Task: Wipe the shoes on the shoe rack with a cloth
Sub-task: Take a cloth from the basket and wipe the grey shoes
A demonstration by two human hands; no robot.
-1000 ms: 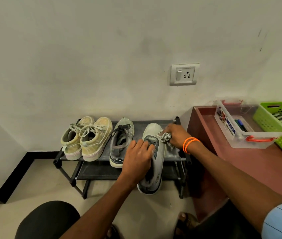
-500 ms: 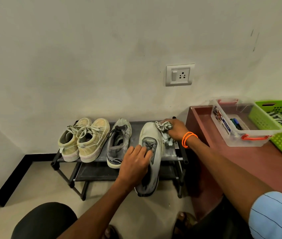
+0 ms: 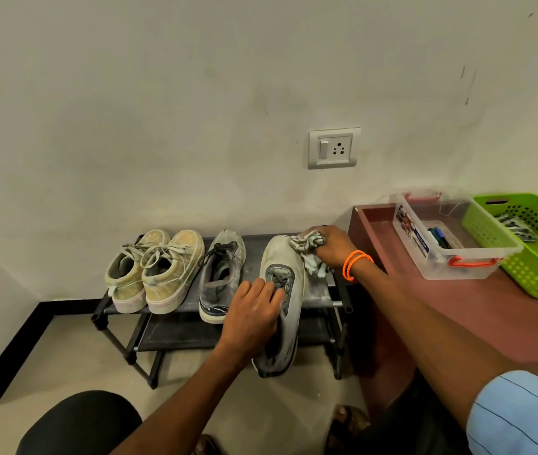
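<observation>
Grey and dusty, the low canvas sneaker (image 3: 282, 287) lies tilted with its toe on the top shelf of the black tube-framed shoe rack (image 3: 323, 292) and its heel hanging out past the shelf's front edge. The left hand (image 3: 254, 315) holds it at the laces and side, fingers curled over the tongue. At the toe end, the right hand (image 3: 333, 246) grips a crumpled pale patterned cloth (image 3: 308, 247), bunched in the curled fingers and pressed against the toe's right side; a loose end of the cloth hangs below the fist beside the shoe. Two orange bangles (image 3: 354, 262) circle that wrist.

Just left of the left hand, a matching grey sneaker (image 3: 220, 277) stands flat on the same shelf, and further left sits a pair of yellowish lace-up sneakers (image 3: 156, 269). Right of the cloth hand stands a reddish-brown wooden table (image 3: 478, 310) bearing a clear plastic box with orange clips (image 3: 464, 269) holding markers, and beside that a green perforated plastic basket (image 3: 537, 277). On the wall above the cloth hand is a white switch-and-socket plate (image 3: 333, 148).
</observation>
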